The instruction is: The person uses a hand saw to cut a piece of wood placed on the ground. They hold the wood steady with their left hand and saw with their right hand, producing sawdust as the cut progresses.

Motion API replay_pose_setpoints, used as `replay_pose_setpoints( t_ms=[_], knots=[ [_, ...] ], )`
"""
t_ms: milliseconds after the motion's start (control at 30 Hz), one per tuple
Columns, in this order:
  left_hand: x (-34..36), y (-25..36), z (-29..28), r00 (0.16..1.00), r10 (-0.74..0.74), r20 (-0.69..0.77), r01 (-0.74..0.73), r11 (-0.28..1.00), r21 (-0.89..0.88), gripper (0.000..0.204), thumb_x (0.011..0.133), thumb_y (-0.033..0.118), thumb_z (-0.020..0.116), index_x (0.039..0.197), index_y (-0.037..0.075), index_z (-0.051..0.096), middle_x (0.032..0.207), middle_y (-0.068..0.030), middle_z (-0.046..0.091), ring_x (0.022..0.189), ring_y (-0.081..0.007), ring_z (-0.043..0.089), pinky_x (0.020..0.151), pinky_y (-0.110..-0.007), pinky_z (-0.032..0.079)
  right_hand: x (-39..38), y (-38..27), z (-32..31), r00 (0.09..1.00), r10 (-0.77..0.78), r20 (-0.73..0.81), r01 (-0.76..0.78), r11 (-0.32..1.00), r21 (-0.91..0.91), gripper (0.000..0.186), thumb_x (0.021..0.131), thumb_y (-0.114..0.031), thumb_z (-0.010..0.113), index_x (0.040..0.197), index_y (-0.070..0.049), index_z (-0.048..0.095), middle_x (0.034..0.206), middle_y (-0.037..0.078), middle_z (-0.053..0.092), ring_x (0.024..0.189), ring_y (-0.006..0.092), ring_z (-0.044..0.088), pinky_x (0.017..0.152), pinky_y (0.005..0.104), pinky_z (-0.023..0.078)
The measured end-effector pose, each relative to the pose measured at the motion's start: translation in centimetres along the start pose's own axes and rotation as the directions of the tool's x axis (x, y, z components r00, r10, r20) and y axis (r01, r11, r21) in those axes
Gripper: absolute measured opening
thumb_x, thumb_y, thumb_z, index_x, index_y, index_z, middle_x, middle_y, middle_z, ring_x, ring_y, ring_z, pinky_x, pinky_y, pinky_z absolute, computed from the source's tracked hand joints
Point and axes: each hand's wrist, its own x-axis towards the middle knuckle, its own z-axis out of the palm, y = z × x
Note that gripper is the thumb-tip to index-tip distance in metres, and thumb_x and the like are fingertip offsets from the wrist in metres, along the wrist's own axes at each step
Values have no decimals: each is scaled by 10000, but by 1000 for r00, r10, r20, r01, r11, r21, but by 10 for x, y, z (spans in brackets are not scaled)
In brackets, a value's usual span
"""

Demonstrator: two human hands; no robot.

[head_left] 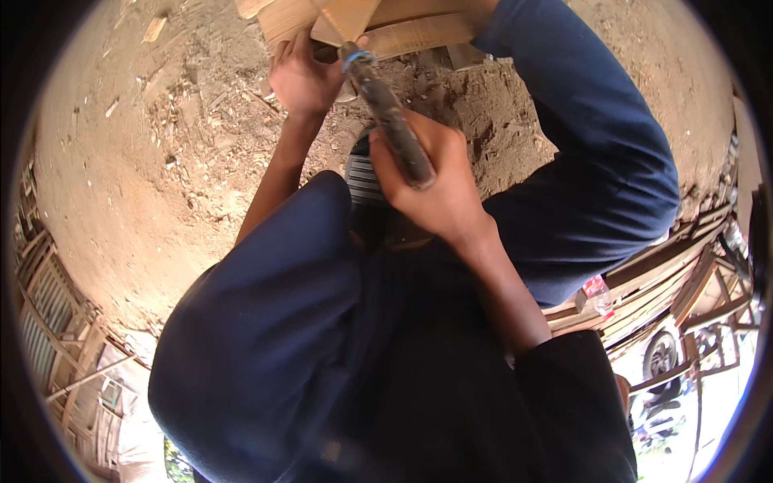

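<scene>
"What's the right hand (441,185) up to?"

"Its grip is closed around a dark, round handle (392,121), the fingers and thumb wrapped about the near end."

"How does the handle lie?"

"It slopes from near right to far left, between the two hands. Its far end, with a blue band (358,59), reaches the wooden pieces (423,34) on the far side. A yellowish wedge (352,16) spreads beyond it; I can't tell whether that's a blade or more wood."

"And the left hand (304,79)?"

"Just left of the banded end, at the edge of the wood, fingers bent. Whether that grip is clenched or only pressing, I can't tell."

"What's underneath?"

"Bare earth (121,209), littered with wood chips. Something dark and ridged (365,179) shows just left of the right hand, too covered to name."

"Off to the near right?"

"Long planks (644,299), a clear bottle with a red label (597,295), and past those a spoked wheel (662,354)."
</scene>
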Motion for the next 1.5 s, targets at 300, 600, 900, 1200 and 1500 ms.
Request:
replay_pose_setpoints(
  t_ms=[300,600,900,1200,1500],
  knots=[
    [0,8,-6,999,-43,31,42,998,35,654,618,585,848,959,47,697,650,-34,673,696,-242,653,647,-395,539,-41,10,-11,1000,-16,-23,15,1000,-24,101,850,-53,640,894,38,635,622,136,584,569,211,638,545,339,481],
    [5,11,-2,1000,5,-7,-4,998,63,625,621,576,848,909,40,708,671,-48,679,623,-250,640,591,-384,525,-63,14,-25,1000,-30,-7,29,999,-23,93,824,-42,652,898,10,632,600,144,555,496,228,588,525,356,468],
    [1,4,3,1000,-17,-20,17,1000,-16,661,606,576,853,924,15,708,678,-58,681,635,-277,641,589,-400,525,-45,13,-16,999,-6,-48,9,998,63,85,851,-45,644,844,29,604,608,118,547,516,178,532,524,337,440],
    [-1,-3,4,1000,-16,-14,15,1000,-7,709,594,634,834,899,8,695,700,-128,670,649,-317,643,613,-423,526,-4,8,-8,997,71,-40,-62,980,190,88,883,-36,640,838,22,592,663,18,501,611,61,427,534,271,379],
    [2,12,-20,983,-144,109,148,988,-29,760,607,413,878,1227,60,614,815,-148,643,831,-351,623,741,-470,504,-28,8,-13,988,155,-5,-153,980,127,115,882,-52,631,802,11,577,611,53,535,569,93,498,526,314,419]
  ],
)
